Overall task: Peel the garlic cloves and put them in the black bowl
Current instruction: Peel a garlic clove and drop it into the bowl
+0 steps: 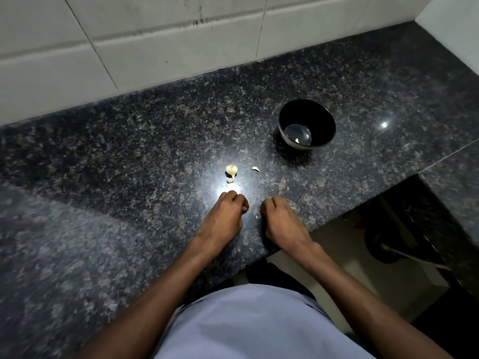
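Though mostly stripped, garlic bulb (231, 171) pale, papery.

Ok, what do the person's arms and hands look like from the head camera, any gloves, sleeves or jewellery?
Both arms are bare up to the bottom edge of the picture, with no sleeve showing. The left hand and right hand wear no gloves. No ring, watch or bracelet shows on what is visible; the fingers are mostly hidden. Between the arms, a pale blue-grey garment covers the torso.

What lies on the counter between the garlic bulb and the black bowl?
In the head view, one loose garlic clove lies between the garlic bulb and the black bowl; the rest is bare granite counter.
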